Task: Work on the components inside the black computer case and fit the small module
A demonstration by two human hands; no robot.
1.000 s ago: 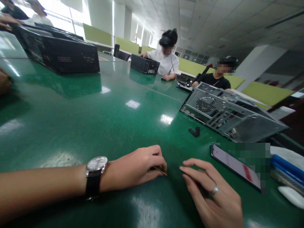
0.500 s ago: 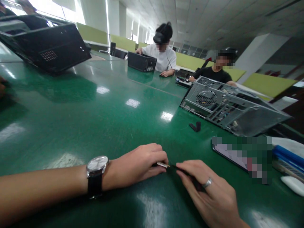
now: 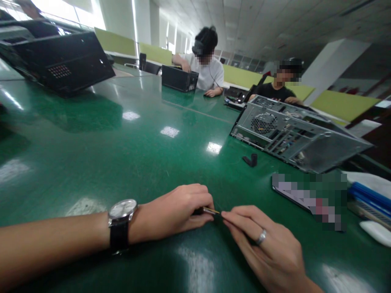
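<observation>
Low over the green table [image 3: 146, 162], my left hand [image 3: 186, 207] is closed around a small, thin, flat piece [image 3: 211, 211] with a gold-coloured edge. Most of that piece is hidden inside the fingers, so its kind cannot be made out. A watch is on my left wrist. Coming from the right, my right hand [image 3: 265, 244], with a ring on one finger, is pinched together. Its fingertips are at the tip of the piece. Whether they touch it, and what lies between them, I cannot tell.
A phone [image 3: 290, 193], a blue object [image 3: 371, 199] and a white rounded object [image 3: 375, 232] lie at right. Beyond are a small black part [image 3: 251, 160] and an open computer case [image 3: 302, 134]. Black cases [image 3: 70, 61] [image 3: 179, 78] stand farther off, near two seated people.
My right fingertips have moved slightly left, up to the thin piece. A dark sliver seen at those fingertips before no longer shows. Across the table, a person's arm has shifted over the black case.
</observation>
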